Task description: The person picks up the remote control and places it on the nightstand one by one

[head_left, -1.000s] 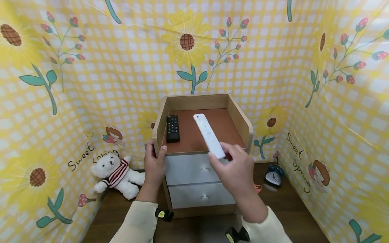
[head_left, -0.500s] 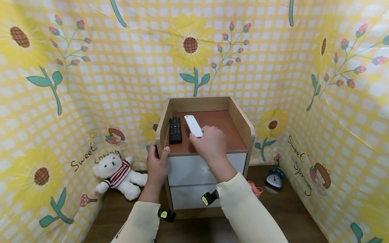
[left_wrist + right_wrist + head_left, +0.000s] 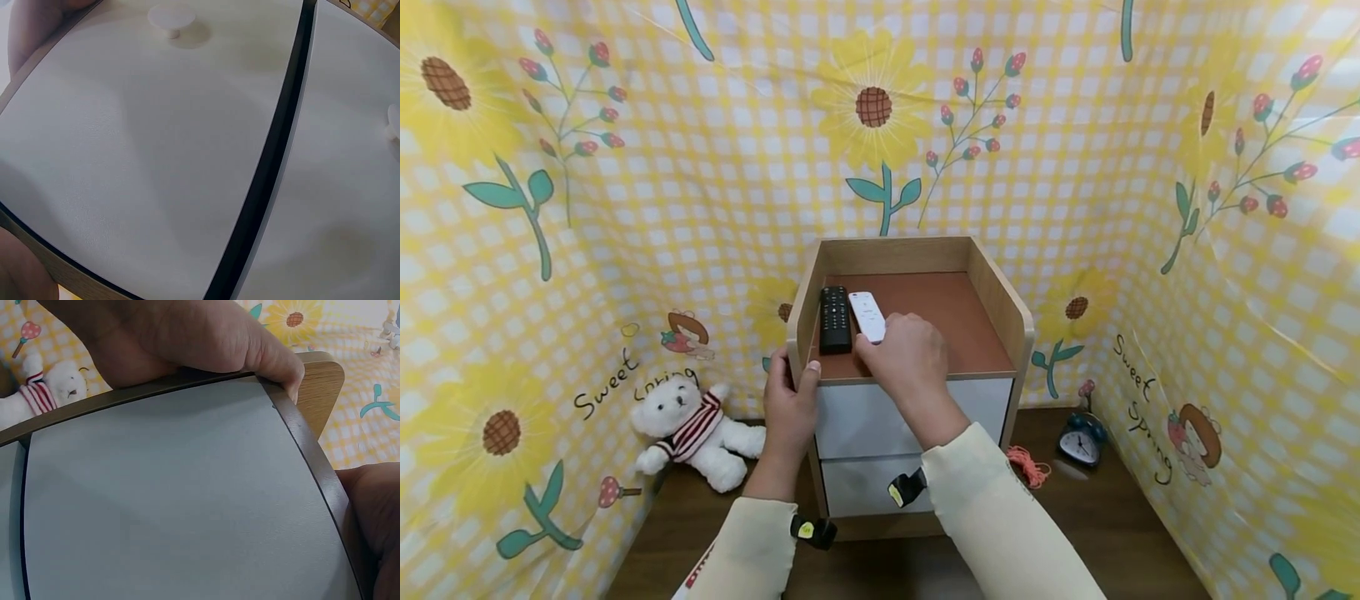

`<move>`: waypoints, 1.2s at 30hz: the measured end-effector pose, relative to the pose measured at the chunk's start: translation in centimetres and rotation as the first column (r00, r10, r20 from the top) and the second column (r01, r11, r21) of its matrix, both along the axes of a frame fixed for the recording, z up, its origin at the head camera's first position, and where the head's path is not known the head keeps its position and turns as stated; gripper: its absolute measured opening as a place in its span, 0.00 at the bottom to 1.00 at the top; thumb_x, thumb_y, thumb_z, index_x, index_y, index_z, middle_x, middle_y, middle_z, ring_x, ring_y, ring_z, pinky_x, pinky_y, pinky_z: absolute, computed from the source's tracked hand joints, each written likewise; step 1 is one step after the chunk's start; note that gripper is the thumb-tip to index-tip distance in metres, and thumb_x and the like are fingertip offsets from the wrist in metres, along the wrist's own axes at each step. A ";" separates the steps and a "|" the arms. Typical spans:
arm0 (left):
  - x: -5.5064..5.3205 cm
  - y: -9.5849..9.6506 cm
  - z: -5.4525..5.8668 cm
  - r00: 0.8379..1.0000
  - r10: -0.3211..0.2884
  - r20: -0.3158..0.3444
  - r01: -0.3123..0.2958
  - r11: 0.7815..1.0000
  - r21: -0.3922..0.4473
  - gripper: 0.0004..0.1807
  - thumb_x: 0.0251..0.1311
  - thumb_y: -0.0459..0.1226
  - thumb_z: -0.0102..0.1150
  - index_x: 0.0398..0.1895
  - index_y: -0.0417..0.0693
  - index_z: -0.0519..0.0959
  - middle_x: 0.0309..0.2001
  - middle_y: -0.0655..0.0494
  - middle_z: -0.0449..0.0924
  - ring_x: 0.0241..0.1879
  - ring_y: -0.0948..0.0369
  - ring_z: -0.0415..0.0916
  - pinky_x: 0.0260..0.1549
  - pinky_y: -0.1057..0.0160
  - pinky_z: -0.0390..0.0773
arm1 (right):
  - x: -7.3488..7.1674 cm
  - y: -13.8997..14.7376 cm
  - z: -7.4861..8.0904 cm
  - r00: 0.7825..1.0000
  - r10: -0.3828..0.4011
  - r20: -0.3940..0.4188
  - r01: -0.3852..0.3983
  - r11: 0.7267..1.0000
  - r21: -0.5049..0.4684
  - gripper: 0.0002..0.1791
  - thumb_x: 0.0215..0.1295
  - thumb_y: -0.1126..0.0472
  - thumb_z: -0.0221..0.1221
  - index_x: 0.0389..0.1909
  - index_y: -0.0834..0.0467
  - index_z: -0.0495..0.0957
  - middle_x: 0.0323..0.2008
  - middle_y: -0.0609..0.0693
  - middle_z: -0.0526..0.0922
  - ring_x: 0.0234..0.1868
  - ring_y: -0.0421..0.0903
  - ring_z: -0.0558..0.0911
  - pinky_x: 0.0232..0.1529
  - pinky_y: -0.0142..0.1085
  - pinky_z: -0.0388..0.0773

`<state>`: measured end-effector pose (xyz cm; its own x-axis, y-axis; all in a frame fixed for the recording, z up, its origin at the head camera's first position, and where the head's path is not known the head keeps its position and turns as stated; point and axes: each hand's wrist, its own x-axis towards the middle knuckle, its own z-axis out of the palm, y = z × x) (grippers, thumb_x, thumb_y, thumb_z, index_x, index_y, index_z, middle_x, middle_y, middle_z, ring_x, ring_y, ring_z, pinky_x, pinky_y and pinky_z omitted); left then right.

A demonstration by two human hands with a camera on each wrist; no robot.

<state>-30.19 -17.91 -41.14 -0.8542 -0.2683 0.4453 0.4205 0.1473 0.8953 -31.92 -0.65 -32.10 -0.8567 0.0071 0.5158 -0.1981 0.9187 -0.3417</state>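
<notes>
A small wooden cabinet [image 3: 1022, 333] with two white drawers has a brown, walled top. On that top, along the left wall, lies a black remote control [image 3: 835, 321]. Beside it a white remote control [image 3: 868, 317] lies nearly parallel, its near end pinched by my right hand [image 3: 913, 358]. My left hand [image 3: 790, 408] grips the cabinet's front left edge, thumb at the top's front corner. In the left wrist view the drawer fronts and a white knob [image 3: 172, 17] fill most of the picture. The right wrist view shows my left hand [image 3: 206, 337] along the cabinet's side; the white remote is hidden there.
A white teddy bear [image 3: 700, 433] in a striped shirt sits left of the cabinet. To the right are a coral bundle of cord [image 3: 1030, 468] and a dark alarm clock [image 3: 1081, 437]. Yellow checked cloth [image 3: 715, 208] encloses the dark wooden surface [image 3: 1120, 517].
My right hand has carried the white remote control left and down from above the cabinet's front onto its top, close beside the black one. My left hand keeps its grip on the cabinet.
</notes>
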 end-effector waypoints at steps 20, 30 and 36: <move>-0.1 0.4 0.2 0.999 0.003 -0.033 -0.001 0.999 0.039 0.27 0.80 0.39 0.55 0.77 0.43 0.68 0.72 0.42 0.73 0.69 0.50 0.73 0.63 0.62 0.71 | 0.2 -0.2 -0.1 1.000 -0.021 -0.014 0.022 0.999 0.028 0.31 0.67 0.32 0.67 0.41 0.59 0.90 0.30 0.51 0.84 0.31 0.48 0.82 0.29 0.41 0.78; 0.1 0.4 0.2 1.000 0.009 -0.025 -0.008 1.000 0.017 0.27 0.80 0.40 0.55 0.78 0.44 0.67 0.71 0.40 0.73 0.67 0.49 0.73 0.62 0.56 0.71 | 2.4 2.3 -2.1 0.965 0.156 -0.211 -0.190 0.970 -0.152 0.29 0.72 0.36 0.62 0.48 0.60 0.88 0.37 0.52 0.87 0.40 0.49 0.83 0.43 0.45 0.82; 0.0 0.4 0.2 0.999 0.015 -0.047 -0.014 1.000 0.020 0.26 0.80 0.39 0.55 0.77 0.43 0.68 0.69 0.39 0.74 0.63 0.51 0.73 0.56 0.67 0.71 | 4.8 7.4 -6.4 0.741 0.151 -0.654 -0.385 0.894 -0.229 0.16 0.66 0.53 0.65 0.44 0.62 0.88 0.33 0.54 0.86 0.37 0.51 0.82 0.38 0.45 0.79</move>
<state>-30.16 -17.48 -40.97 -0.8287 -0.2891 0.4793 0.4599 0.1364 0.8774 -27.16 6.80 -38.48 -0.3534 0.0942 0.9307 -0.6887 0.6471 -0.3270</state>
